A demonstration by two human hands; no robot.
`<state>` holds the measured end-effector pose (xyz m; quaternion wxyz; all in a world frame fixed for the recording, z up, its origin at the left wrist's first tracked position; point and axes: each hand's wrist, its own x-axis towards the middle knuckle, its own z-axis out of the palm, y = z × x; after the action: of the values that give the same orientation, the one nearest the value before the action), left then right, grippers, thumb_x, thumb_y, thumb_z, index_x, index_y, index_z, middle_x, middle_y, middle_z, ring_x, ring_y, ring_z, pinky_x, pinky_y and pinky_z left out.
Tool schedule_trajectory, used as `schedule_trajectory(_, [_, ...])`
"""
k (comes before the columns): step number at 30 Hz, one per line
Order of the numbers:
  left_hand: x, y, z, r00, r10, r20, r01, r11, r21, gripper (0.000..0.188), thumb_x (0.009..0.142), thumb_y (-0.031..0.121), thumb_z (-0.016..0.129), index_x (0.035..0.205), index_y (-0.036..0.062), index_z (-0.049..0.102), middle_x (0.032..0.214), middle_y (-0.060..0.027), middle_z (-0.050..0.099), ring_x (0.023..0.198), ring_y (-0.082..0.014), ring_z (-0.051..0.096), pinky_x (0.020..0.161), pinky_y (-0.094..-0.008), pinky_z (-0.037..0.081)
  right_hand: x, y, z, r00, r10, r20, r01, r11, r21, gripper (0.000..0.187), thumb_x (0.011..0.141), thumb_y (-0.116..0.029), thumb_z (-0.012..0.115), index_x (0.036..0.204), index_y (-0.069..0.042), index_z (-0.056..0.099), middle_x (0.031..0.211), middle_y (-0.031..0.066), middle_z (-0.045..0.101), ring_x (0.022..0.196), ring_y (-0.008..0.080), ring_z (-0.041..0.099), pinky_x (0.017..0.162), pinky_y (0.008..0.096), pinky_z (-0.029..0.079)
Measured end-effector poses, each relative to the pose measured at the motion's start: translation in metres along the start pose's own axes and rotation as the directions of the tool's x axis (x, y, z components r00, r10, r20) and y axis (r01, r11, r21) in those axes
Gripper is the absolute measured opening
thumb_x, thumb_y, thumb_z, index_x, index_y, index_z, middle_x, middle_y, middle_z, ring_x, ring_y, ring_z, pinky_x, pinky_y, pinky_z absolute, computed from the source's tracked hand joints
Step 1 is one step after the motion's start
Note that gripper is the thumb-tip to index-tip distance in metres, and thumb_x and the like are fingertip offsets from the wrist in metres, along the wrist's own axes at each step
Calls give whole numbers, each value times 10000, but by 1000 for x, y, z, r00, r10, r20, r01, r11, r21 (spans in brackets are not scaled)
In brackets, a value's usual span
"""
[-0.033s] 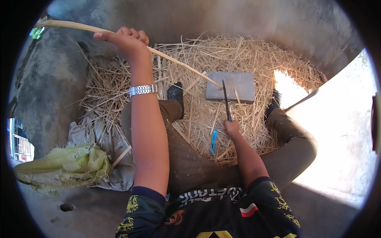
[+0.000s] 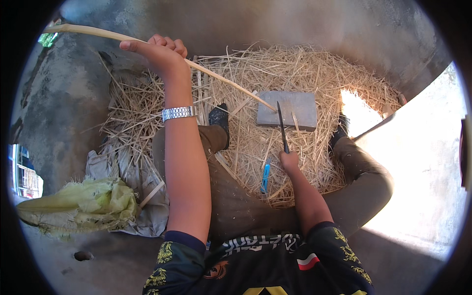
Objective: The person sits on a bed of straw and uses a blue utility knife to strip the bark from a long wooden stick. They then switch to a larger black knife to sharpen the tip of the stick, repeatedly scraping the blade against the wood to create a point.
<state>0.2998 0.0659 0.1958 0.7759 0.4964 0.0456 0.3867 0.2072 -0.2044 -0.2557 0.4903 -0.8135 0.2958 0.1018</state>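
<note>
My left hand [image 2: 164,56], a metal-band watch at its wrist, is raised at the far left with its fingers closed around a long pale wooden strip [image 2: 223,78]. The strip slants down to the right, and its lower end meets the top of a flat grey block [image 2: 302,105]. In my right hand [image 2: 289,160] is the handle of a knife [image 2: 283,129]. Its dark narrow blade points away from me over the block, just right of the strip's end. A small pale sliver [image 2: 294,118] lies on the block near its front edge.
Pale shavings [image 2: 275,64] cover the floor around the block and between my legs. A slim blue tool [image 2: 265,176] lies on them left of my right hand. A green-yellow sack [image 2: 98,204] sits at the left. Concrete walls [image 2: 314,24] rise behind; bright sunlight falls at the right.
</note>
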Motion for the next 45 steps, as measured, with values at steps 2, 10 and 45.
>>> schedule_trajectory(2, [8,0,-15,999,-7,41,8,1000,-4,763,806,895,38,628,163,159,511,25,134,428,-123,136,422,-264,140,-20,-31,-8,997,-69,30,68,997,20,303,792,-225,664,652,35,600,558,100,583,440,221,564,458,372,433])
schedule_trajectory(10, [-4,9,1,848,-65,526,185,966,-179,776,813,901,76,608,161,189,503,33,143,468,-118,85,445,-281,106,-135,-220,-95,822,-539,-183,554,683,476,309,854,-195,660,630,-25,531,537,-3,476,506,85,420,489,303,357])
schedule_trajectory(45, [-38,13,25,909,-103,404,208,951,-227,807,731,966,179,603,169,176,516,46,120,482,-116,67,452,-290,79,-182,-158,-67,875,-482,35,405,771,492,367,855,-217,621,617,44,519,517,103,500,500,162,497,506,373,414])
